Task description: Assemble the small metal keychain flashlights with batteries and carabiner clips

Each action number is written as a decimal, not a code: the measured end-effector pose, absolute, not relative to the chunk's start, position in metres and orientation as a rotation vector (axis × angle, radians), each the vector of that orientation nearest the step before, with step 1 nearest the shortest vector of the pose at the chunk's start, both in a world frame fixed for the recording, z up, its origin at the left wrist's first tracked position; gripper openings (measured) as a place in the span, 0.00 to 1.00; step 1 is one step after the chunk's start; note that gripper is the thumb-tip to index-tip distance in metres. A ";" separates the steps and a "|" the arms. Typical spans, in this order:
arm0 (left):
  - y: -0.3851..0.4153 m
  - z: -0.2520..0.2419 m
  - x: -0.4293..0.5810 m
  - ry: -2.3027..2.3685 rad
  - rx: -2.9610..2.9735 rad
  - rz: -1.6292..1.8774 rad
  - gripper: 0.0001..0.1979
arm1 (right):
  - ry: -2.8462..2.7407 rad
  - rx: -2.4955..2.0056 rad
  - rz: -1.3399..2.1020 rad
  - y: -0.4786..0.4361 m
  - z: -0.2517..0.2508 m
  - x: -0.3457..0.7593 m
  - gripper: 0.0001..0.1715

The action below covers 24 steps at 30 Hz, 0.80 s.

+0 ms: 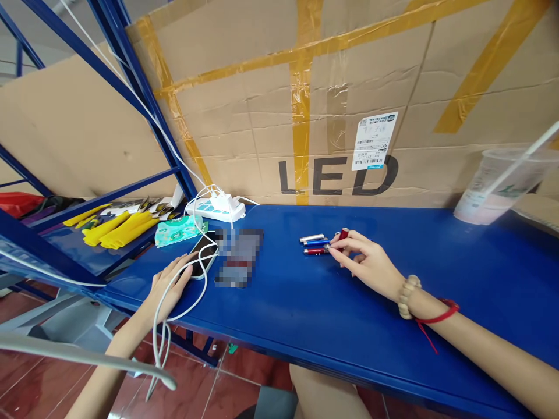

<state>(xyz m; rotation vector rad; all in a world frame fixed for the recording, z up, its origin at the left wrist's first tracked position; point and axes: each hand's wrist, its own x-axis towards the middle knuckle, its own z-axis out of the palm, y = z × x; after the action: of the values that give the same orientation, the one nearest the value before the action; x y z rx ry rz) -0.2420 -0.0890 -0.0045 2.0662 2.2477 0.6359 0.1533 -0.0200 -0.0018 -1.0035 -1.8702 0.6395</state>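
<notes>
My left hand (168, 289) lies flat at the shelf's left front, fingers stretched out along the edge of a dark-screened phone (203, 260). A white cable loops over that hand and the phone. Right of centre, my right hand (365, 259) pinches with thumb and index finger at the near end of a slim red metal penlight (313, 251). Beside it lie a blue penlight (315, 242) and a silver one (311, 237), roughly parallel. Another red cylinder (344, 233) shows behind my right fingers; its far part is hidden.
A pixelated flat item (239, 259) lies right of the phone. Behind are a wet-wipe pack (178, 231) and a white power strip (218, 208). A plastic cup with straw (493, 186) stands at the right, before a large cardboard box (244, 128). Blue rack posts (152, 125) rise left.
</notes>
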 end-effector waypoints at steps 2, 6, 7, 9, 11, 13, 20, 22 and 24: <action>-0.086 -0.004 -0.242 2.210 2.071 0.643 0.28 | -1.871 -1.005 0.639 -0.020 -0.001 0.153 0.21; -0.083 -0.004 -0.243 2.204 2.065 0.612 0.28 | -1.880 -1.017 0.636 -0.021 -0.001 0.152 0.21; -0.082 -0.004 -0.243 2.211 2.059 0.596 0.28 | -1.880 -1.019 0.635 -0.021 -0.001 0.152 0.22; -0.082 -0.004 -0.244 2.225 2.050 0.560 0.27 | -1.881 -1.019 0.632 -0.021 -0.001 0.153 0.22; -0.081 -0.004 -0.245 2.240 2.059 0.527 0.27 | -1.887 -1.017 0.630 -0.020 -0.001 0.153 0.22; -0.080 -0.006 -0.246 2.251 2.087 0.512 0.27 | -1.889 -1.014 0.627 -0.020 -0.001 0.153 0.22; -0.076 -0.009 -0.238 2.281 2.017 0.673 0.29 | -1.882 -1.023 0.620 -0.022 0.000 0.152 0.21; -0.081 -0.002 -0.239 2.306 1.997 0.797 0.30 | -1.884 -1.024 0.619 -0.022 0.000 0.153 0.20; -0.091 0.010 -0.247 2.341 1.979 0.964 0.31 | -1.888 -1.016 0.619 -0.022 0.000 0.153 0.19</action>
<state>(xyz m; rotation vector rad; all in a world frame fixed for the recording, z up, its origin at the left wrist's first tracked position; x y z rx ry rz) -0.2475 -0.0915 0.0096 1.9787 2.3410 0.9639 0.1527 -0.0217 -0.0003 -1.0161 -1.8880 0.6193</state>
